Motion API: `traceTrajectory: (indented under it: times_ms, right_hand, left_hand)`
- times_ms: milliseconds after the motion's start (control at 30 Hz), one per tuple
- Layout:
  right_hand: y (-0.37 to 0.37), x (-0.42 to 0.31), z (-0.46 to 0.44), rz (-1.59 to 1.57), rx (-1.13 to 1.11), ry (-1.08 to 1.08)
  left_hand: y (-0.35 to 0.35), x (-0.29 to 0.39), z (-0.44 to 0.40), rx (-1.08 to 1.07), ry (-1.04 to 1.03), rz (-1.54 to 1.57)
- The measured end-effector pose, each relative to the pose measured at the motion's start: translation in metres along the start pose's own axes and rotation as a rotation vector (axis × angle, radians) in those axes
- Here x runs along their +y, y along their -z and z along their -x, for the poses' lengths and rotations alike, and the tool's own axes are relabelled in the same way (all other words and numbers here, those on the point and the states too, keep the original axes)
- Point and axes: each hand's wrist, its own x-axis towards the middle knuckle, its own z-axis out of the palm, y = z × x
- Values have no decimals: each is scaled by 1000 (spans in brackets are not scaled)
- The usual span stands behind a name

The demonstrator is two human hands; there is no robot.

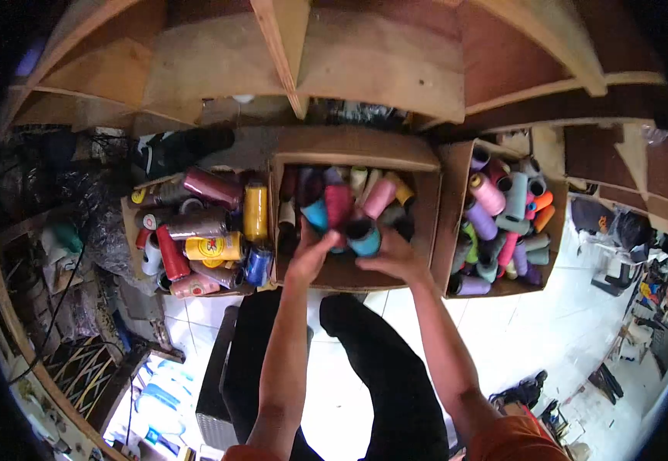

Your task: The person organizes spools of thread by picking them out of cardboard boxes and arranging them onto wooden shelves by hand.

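step in hand looks like handling spools inside the middle cardboard box (357, 146). right hand (397, 260) part-closed, thumb and fingers about a teal spool (365, 245) in the box's near half, dark end facing up. left hand (311, 257) half-curled to its left, close by a blue spool (316, 216); cannot tell whether it grips anything. magenta spool (338, 203) just beyond, far side. next move probably calls for keeping the teal spool clear of its neighbours. fingertips hidden or blurred; deeper spools too dark to make out.
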Motion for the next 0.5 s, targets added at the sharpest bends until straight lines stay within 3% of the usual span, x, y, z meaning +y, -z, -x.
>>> traceTrajectory:
  times_ms: [67,100,167,267,367,467,500]
  right_hand:
    - [-11,-23,3,-62,32,245]
    - [-14,-36,7,76,2,230]
    - [-23,-67,14,216,9,205]
    - [-25,-84,20,248,60,183]
    - [-16,-97,17,-5,48,143]
    - [4,-107,22,-351,140,-324]
    - [15,-106,15,-435,145,-343]
  left_hand:
    - [-2,-12,8,117,-15,127]
    - [16,-33,16,92,-8,131]
    - [-3,-9,22,238,156,229]
    - [-4,5,26,-82,53,432]
    - [-16,37,36,5,45,398]
    - [-3,31,35,-9,20,409]
    - [-8,37,37,-20,11,407]
